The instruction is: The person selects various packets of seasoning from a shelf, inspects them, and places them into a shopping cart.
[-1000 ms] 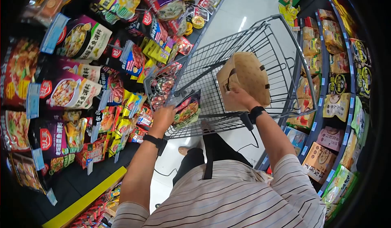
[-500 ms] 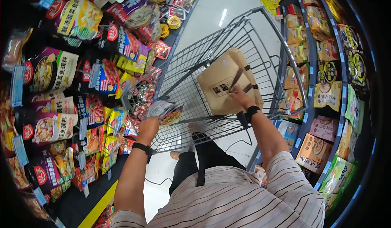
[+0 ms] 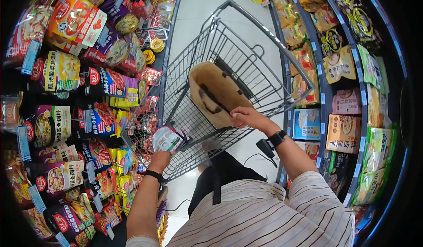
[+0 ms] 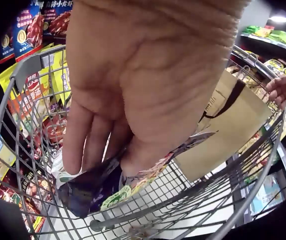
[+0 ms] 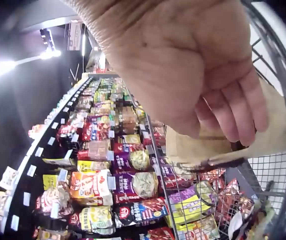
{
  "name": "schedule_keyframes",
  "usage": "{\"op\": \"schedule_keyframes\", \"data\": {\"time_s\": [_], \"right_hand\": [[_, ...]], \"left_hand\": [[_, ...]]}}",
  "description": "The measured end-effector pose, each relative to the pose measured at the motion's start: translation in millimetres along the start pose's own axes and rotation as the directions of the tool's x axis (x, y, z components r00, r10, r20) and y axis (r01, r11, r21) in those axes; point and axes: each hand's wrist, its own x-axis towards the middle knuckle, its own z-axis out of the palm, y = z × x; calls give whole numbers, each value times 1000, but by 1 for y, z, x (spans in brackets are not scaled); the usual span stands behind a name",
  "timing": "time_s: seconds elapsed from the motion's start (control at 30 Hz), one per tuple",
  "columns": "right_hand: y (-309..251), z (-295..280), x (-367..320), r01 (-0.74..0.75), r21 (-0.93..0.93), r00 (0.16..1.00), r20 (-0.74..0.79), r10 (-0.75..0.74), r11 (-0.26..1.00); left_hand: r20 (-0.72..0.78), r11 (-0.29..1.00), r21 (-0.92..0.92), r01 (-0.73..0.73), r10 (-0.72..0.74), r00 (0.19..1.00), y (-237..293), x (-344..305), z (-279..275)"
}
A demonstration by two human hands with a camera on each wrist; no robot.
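My left hand pinches the edge of a flat food pouch over the near left part of the wire shopping cart. In the left wrist view the pouch shows dark purple and green printing below thumb and fingers. A brown paper bag stands in the cart with its mouth facing up and a dark handle strap folded inside. Beside the bag's near right rim is my right hand, fingers loosely bent and gripping nothing. The right wrist view has its fingers relaxed over the bag.
Shelves of seasoning pouches line the left side, close to the cart. On the right, another shelf carries boxes and bagged foods. Pale floor runs between them. A black device with a cable hangs near the right wrist.
The right hand has let go of the bag's handle, and the bag has tipped from its labelled side to show its open mouth. The pouch has turned to its pale side. Cart and bag sit farther left in view.
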Motion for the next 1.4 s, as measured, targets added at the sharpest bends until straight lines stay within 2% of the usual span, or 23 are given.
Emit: {"op": "schedule_keyframes", "data": {"time_s": [0.07,0.1,0.2,0.33,0.4,0.5,0.63,0.7,0.77,0.8,0.87,0.93,1.0,1.07,1.13,1.2,1.27,1.3,1.37,1.4], "right_hand": [[2,-10,-29,26,29,998,-55,-25,999],[8,-14,-42,43,45,996,-86,-39,998],[19,-15,-93,68,89,980,-192,-50,994],[28,-23,-142,80,103,958,-282,-48,991],[37,-25,-158,90,99,942,-331,-53,991],[38,-35,-166,112,110,919,-391,-61,988],[28,-64,-168,188,89,900,-414,-135,978],[22,-83,-160,241,31,872,-447,-203,970],[19,-104,-142,312,-23,830,-480,-284,950],[11,-110,-132,363,-167,776,-491,-397,917],[-7,-120,-110,436,-434,647,-459,-610,789],[-8,-136,-75,401,-591,596,-413,-689,700],[-10,-144,-52,304,-770,533,-351,-770,561],[-10,-147,-42,305,-760,563,-342,-753,574],[-15,-154,-40,314,-752,573,-337,-747,580],[-24,-165,-43,385,-697,626,-285,-726,605],[-30,-170,-48,483,-595,677,-211,-705,642],[-14,-164,-43,468,-662,608,-239,-757,585],[-7,-161,-46,523,-613,556,-281,-782,592],[-6,-161,-47,550,-588,531,-302,-792,593]], "left_hand": [[60,1000,6,-17,17,998,8,-8,-1],[158,999,45,-20,13,987,10,-6,-1],[299,998,29,-60,48,953,10,-4,7],[549,990,-139,0,77,832,20,-9,-4],[607,958,-284,35,151,780,0,7,29],[561,928,-361,96,134,817,-10,7,49],[548,882,-424,207,67,834,5,-23,12],[552,844,-465,266,41,833,20,-30,-5],[555,875,-429,225,59,830,25,-25,-14],[555,888,-410,207,62,829,32,-24,-24],[257,845,-515,141,-5,966,55,-13,-42],[-62,822,-568,43,-95,994,93,4,-76],[-241,514,-847,-138,-141,960,159,26,-130],[-291,334,-918,-213,-206,934,225,56,-179],[-356,362,-885,-291,-125,926,276,85,-220],[-350,388,-878,-280,-119,929,306,123,-236],[-240,395,-904,-165,-148,959,334,150,-255],[-227,378,-915,-144,-185,956,349,158,-263],[-208,341,-933,-114,-253,945,376,174,-279],[-217,423,-902,-89,-263,940,382,184,-282]]}}
